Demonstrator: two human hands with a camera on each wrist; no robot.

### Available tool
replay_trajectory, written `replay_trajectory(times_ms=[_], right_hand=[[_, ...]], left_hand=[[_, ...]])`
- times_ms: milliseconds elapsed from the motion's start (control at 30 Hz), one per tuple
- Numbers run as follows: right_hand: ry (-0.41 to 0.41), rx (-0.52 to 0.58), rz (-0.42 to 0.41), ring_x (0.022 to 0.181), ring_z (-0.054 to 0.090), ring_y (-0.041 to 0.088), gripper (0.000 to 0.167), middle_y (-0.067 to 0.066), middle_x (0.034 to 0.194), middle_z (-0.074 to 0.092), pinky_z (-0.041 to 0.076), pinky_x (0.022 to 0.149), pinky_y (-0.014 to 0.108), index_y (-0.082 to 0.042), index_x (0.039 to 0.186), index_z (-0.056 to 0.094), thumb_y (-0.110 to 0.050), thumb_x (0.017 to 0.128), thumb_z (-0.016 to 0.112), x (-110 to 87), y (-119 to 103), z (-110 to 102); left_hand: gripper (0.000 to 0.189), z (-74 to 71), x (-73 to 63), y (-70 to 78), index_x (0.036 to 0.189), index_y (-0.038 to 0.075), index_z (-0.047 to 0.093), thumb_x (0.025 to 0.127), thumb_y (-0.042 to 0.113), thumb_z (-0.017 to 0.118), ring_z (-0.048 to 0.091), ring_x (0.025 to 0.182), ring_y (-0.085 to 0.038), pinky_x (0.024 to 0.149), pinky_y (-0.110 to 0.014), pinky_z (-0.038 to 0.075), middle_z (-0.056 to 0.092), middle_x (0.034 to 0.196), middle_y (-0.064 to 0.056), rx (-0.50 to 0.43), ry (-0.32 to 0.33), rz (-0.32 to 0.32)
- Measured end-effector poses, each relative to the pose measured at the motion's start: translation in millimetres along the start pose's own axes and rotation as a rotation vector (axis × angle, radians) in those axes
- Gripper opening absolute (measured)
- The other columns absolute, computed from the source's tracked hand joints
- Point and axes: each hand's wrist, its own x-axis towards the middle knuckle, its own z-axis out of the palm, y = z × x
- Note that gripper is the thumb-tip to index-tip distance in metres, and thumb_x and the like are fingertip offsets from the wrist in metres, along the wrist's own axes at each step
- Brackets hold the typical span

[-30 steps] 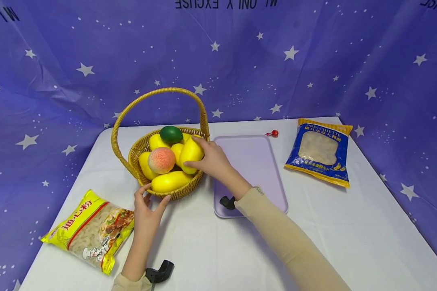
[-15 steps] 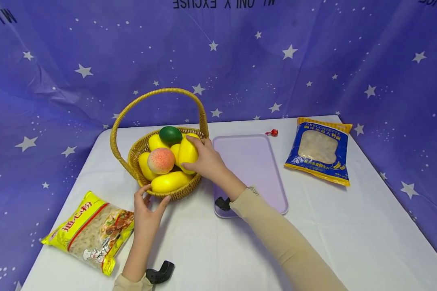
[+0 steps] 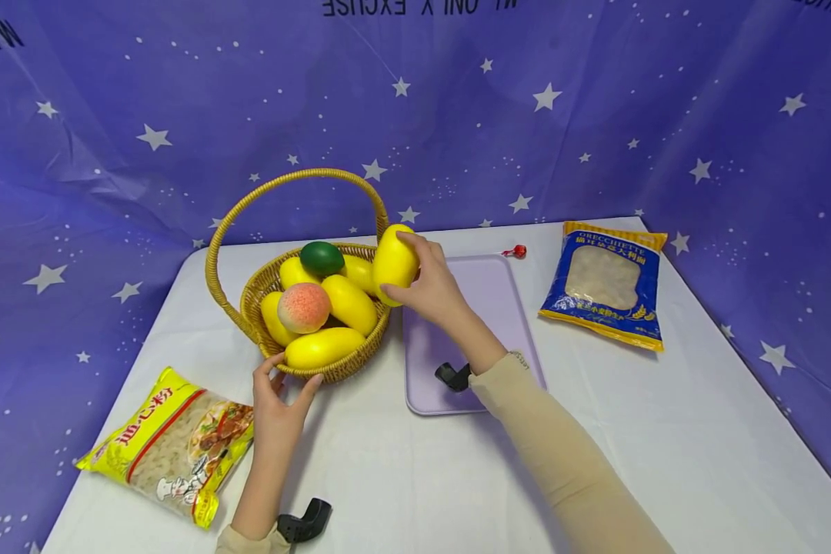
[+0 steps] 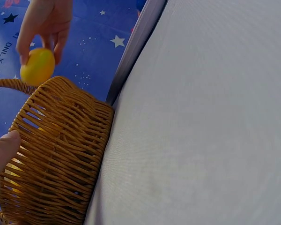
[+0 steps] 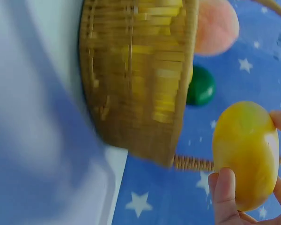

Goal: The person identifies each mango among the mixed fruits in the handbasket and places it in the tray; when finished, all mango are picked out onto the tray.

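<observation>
My right hand pinches a yellow mango between thumb and fingers, raised at the right rim of the wicker basket. In the right wrist view the mango stands out past the basket's side. My left hand holds the basket's near rim, its thumb against the weave in the left wrist view. Inside lie a peach, a dark green oval fruit and several more yellow mangoes.
Right of the basket lies a shallow lilac tray, partly under my right forearm. A red-wrapped lollipop is behind it. A blue orecchiette bag lies at the right, a yellow food packet at the left. A tall handle arches over the basket.
My right hand has lifted the mango out of the pile and up to the right, uncovering another mango beneath. My left hand stays on the rim.
</observation>
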Motion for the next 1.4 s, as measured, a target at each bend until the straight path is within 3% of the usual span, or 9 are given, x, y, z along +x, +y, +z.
replay_trajectory(times_ms=[133,300,433,667,1400], right_hand=[[0.042,0.032,0.035,0.105,0.053,0.028,0.083,0.016,0.14,0.032,0.053,0.085,0.036,-0.021,0.145,0.038,-0.023,0.076,0.082,4.9,13.2,-16.0],[0.029,-0.02,0.109,0.112,0.051,0.035,0.083,0.019,0.14,0.033,0.051,0.09,0.046,-0.021,0.147,0.036,-0.025,0.076,0.081,11.8,33.7,-26.3],[-0.021,-0.075,0.156,0.117,0.048,0.038,0.083,0.022,0.139,0.034,0.046,0.095,0.053,-0.021,0.147,0.036,-0.024,0.076,0.079,16.0,51.5,-24.7],[-0.099,-0.122,0.204,0.117,0.047,0.035,0.083,0.021,0.138,0.036,0.044,0.097,0.051,-0.021,0.148,0.036,-0.023,0.076,0.079,22.0,77.5,-13.6],[-0.216,-0.128,0.214,0.118,0.044,0.033,0.084,0.021,0.139,0.037,0.042,0.099,0.048,-0.02,0.151,0.032,-0.025,0.078,0.073,30.5,84.9,0.1]], left_hand=[[0.065,-0.4,0.0,-0.3,0.138,0.006,0.035,0.088,0.024,0.073,0.036,0.131,-0.045,0.107,-0.052,0.034,0.03,0.144,-0.02,0.003,0.001,0.002],[0.066,-0.5,0.2,0.2,0.138,0.007,0.035,0.088,0.025,0.073,0.036,0.131,-0.045,0.108,-0.052,0.033,0.03,0.145,-0.019,0.002,0.003,-0.006],[0.066,-0.2,0.6,1.0,0.138,0.007,0.035,0.088,0.026,0.073,0.035,0.132,-0.044,0.108,-0.052,0.033,0.03,0.146,-0.018,-0.006,0.0,-0.011],[0.065,0.7,1.0,1.8,0.138,0.007,0.035,0.088,0.026,0.073,0.035,0.132,-0.044,0.105,-0.057,0.034,0.031,0.145,-0.018,-0.017,-0.007,-0.006],[0.066,-0.5,0.5,0.0,0.138,0.009,0.035,0.088,0.028,0.073,0.036,0.132,-0.043,0.105,-0.056,0.035,0.03,0.146,-0.016,-0.008,-0.003,-0.022]])
